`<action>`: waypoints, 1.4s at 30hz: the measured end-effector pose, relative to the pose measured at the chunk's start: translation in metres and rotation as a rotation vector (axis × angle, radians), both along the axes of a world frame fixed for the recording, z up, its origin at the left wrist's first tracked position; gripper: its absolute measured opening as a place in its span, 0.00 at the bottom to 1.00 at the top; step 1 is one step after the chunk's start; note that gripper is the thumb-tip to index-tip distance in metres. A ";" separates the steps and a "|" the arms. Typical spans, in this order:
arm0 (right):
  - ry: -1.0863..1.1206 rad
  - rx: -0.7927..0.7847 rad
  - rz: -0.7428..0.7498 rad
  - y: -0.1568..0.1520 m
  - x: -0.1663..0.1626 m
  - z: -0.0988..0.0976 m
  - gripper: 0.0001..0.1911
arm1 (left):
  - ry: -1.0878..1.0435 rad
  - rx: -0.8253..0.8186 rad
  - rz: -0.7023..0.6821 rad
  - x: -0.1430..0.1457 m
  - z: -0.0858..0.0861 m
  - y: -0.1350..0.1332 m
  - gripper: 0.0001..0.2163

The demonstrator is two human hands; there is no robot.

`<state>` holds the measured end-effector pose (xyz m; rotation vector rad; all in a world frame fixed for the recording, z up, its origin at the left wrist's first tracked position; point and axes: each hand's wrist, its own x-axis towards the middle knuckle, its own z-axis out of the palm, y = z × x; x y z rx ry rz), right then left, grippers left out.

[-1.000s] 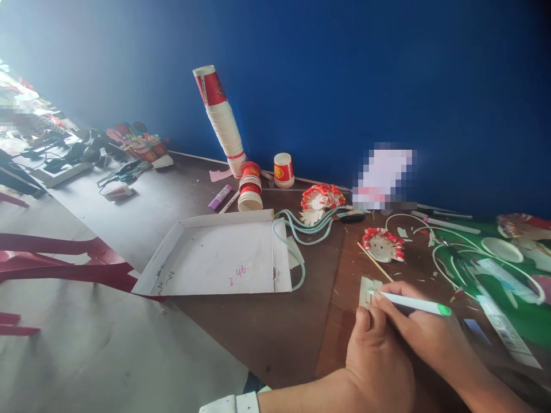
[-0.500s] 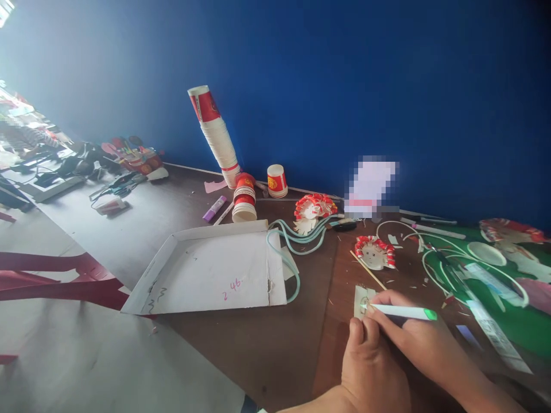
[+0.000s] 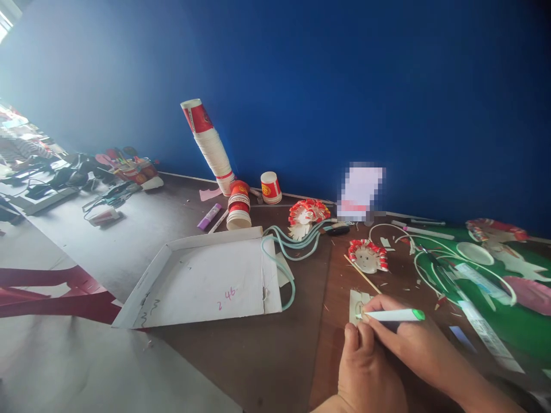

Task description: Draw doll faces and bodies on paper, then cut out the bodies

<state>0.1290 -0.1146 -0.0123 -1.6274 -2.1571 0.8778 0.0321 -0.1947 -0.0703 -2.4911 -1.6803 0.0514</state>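
Note:
In my right hand [image 3: 417,338] is a white marker [image 3: 394,315] with a green end, held in a pinch. Its tip touches a small pale piece of paper [image 3: 355,299] that bears a thin drawn line. My left hand [image 3: 368,364] has its fingers curled together at the near edge of that paper, holding it against the brown table. Just beyond the paper lie a thin wooden stick [image 3: 359,272] and a cut paper cup [image 3: 368,261] with a red curled fringe and a small drawn face.
A white box lid [image 3: 210,281] lies left of my hands, with pale-green tubing [image 3: 294,289] beside it. Tall stacked paper cups [image 3: 213,154] lean by the blue wall. On the right, a green mat [image 3: 523,332] carries white cord, pens and scraps. A pink-purple glue stick [image 3: 209,217] lies behind the lid.
The whole view has shifted, so things appear slightly further left and lower. The marker tip has moved a little toward me on the paper. Both hands keep their hold.

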 end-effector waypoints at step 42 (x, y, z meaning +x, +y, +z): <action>-0.134 0.375 -0.049 -0.034 0.018 -0.026 0.17 | -0.157 0.091 0.035 -0.030 0.035 -0.015 0.25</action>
